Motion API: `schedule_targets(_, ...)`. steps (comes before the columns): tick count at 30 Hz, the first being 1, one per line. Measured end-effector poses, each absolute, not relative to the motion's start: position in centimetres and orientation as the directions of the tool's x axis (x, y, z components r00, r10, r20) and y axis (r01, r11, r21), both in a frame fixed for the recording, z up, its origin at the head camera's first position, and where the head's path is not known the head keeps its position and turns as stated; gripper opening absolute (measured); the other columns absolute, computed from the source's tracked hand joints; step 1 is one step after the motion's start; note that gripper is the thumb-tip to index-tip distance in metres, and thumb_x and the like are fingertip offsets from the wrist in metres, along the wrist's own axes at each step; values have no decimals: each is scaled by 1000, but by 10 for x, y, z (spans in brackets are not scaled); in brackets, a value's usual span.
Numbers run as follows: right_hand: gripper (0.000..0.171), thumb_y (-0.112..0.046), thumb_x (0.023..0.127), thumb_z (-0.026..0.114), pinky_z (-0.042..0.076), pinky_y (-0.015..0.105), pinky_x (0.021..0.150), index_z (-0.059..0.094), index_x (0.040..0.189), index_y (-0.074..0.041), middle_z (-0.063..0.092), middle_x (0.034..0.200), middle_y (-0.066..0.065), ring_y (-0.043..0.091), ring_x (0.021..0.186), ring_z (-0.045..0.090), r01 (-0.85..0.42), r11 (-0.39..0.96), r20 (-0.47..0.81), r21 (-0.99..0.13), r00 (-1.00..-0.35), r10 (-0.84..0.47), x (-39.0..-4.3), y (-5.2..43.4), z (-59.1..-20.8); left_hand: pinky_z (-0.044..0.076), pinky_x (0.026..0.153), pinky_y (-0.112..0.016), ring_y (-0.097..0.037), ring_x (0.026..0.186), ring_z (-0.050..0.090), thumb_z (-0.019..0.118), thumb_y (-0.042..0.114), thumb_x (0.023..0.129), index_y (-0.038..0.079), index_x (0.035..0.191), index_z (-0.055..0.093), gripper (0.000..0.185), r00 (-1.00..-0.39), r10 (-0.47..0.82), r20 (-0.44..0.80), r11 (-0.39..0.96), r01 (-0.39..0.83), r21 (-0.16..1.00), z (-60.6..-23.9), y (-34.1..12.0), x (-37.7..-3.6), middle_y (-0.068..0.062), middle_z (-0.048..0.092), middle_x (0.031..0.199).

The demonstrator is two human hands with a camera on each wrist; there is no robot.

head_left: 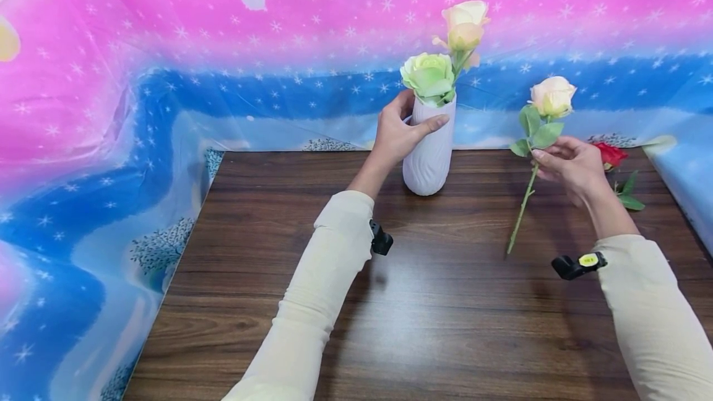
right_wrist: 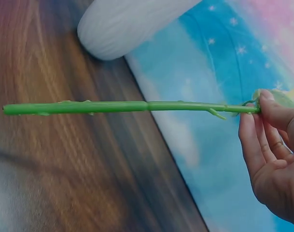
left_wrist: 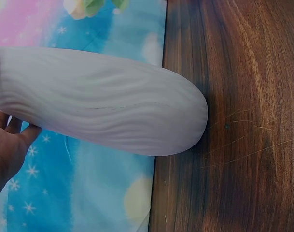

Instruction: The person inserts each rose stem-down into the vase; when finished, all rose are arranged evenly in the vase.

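Observation:
A white ribbed vase [head_left: 429,150] stands at the far edge of the dark wooden table [head_left: 434,302]. It holds a green rose [head_left: 428,76] and a taller cream rose [head_left: 465,25]. My left hand [head_left: 398,132] grips the vase near its neck, thumb across the front; the left wrist view shows the vase [left_wrist: 98,108] against my palm [left_wrist: 7,150]. My right hand [head_left: 565,163] pinches a third cream rose [head_left: 553,96] just under its leaves, held above the table to the right of the vase. Its green stem [right_wrist: 127,107] hangs free below my fingers [right_wrist: 262,135].
A red rose [head_left: 611,155] with green leaves lies on the table behind my right hand. A pink and blue starred cloth [head_left: 167,79] covers the backdrop and drapes down at the table's left and right sides.

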State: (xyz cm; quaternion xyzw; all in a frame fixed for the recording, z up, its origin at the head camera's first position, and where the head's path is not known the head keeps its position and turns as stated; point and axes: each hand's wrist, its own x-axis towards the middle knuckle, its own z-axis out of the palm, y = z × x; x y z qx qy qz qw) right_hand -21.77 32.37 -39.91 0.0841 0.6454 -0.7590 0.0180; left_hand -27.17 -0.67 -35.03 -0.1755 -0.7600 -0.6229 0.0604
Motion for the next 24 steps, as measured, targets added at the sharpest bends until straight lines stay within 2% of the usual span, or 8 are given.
schedule_targets(9,23,7,85,75,61,24,56,75,98,-13,75,77,-2,11,65,74,-10,-305,-32,-952,-991,131,-217,307,-378,56,101,-28,-19,120,67,84,25,85,9,134,60,57,-933,187,309,164,340,926,-350,-6,-272,-11,69,130)
schedule_targets(15,20,9,84,75,61,26,56,72,99,-3,74,78,3,14,70,75,-143,-388,73,-910,-979,189,-220,299,-356,55,101,-28,-17,119,67,84,26,85,10,134,60,57,-935,188,301,163,332,929,-349,-6,-272,-10,69,130)
schedule_targets(24,25,6,85,75,62,27,57,68,108,0,72,89,6,17,74,74,-248,-434,135,-866,-952,273,-222,292,-327,55,102,-27,-17,120,67,83,27,85,11,134,60,57,-937,188,295,161,326,932,-350,-6,-272,-9,69,130)
